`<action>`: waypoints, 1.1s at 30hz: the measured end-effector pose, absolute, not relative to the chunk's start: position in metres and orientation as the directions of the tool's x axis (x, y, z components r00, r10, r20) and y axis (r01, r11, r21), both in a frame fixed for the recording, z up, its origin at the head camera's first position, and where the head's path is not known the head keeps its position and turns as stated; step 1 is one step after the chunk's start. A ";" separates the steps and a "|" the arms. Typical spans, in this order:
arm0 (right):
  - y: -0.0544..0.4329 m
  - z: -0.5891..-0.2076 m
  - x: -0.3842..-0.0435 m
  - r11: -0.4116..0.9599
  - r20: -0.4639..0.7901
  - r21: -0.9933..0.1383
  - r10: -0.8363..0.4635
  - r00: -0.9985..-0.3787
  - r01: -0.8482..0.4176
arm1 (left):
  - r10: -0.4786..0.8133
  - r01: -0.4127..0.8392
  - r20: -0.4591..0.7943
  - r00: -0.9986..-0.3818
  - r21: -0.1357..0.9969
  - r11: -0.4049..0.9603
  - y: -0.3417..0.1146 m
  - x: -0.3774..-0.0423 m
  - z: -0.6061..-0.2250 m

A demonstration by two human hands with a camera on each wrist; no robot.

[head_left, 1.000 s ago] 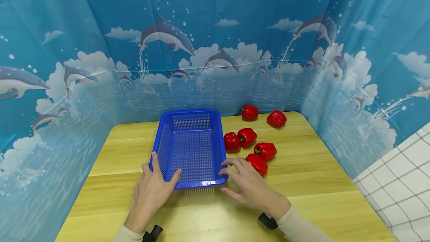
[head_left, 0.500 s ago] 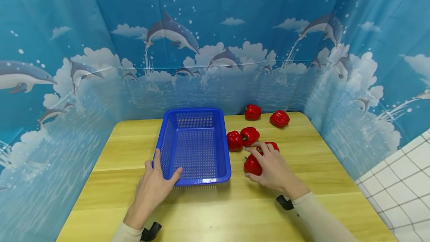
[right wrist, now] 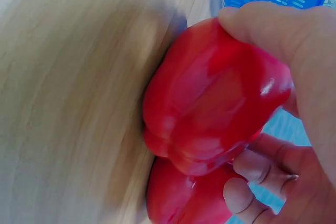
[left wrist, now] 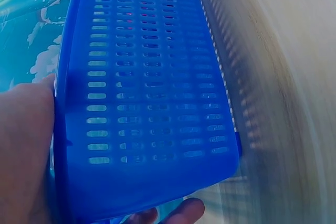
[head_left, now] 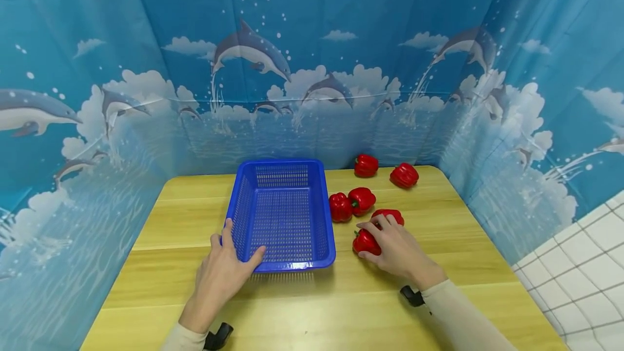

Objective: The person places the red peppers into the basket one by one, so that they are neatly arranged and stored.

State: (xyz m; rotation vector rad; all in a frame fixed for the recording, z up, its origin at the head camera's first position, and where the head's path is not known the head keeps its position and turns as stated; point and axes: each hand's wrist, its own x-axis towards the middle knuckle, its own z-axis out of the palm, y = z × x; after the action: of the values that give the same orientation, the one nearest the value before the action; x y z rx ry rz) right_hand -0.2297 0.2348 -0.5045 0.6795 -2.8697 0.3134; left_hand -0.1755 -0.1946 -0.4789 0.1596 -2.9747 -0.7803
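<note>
My left hand point(head_left: 219, 275) holds the near left corner of a blue perforated plastic basket point(head_left: 324, 215), thumb over the front rim and fingers along the side. In the left wrist view the slotted basket wall point(left wrist: 144, 114) fills the middle, with fingertips point(left wrist: 190, 211) showing under its edge. Right of the basket, my right hand point(head_left: 400, 248) grips a red bell pepper point(head_left: 365, 242) between thumb and fingers. That pepper point(right wrist: 210, 93) rests on the table in the right wrist view, against a second red bell pepper point(right wrist: 181, 192).
Two red bell peppers point(head_left: 362, 200) touch each other just right of the basket. Two more point(head_left: 404, 175) lie apart toward the back. A blue dolphin-print curtain point(head_left: 312, 134) closes off the back and sides of the wooden table point(head_left: 312, 313).
My right hand has left the basket's near right corner, moved right and taken hold of the nearest bell pepper. The left hand has stayed on the basket.
</note>
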 end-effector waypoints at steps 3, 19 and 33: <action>0.234 -0.503 -0.232 0.878 0.197 -0.168 -0.415 -0.888 -0.447 | -0.112 -0.081 0.034 -0.993 0.490 0.868 -0.194 -0.176 -0.478; 0.221 -0.485 -0.240 0.839 0.187 -0.363 -0.360 -0.914 -0.405 | -0.148 -0.100 0.054 -0.987 0.510 0.855 -0.196 -0.176 -0.481; 0.209 -0.453 -0.265 0.750 0.343 -0.431 -0.379 -0.860 -0.502 | -0.150 -0.105 0.051 -0.987 0.495 0.863 -0.195 -0.178 -0.481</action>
State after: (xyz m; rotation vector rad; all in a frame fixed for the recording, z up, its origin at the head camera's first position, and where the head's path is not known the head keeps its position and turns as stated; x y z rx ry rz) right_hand -0.2650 0.2087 -0.4528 0.6943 -2.7155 0.7669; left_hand -0.1779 -0.1950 -0.4807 0.2026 -2.9465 -0.7748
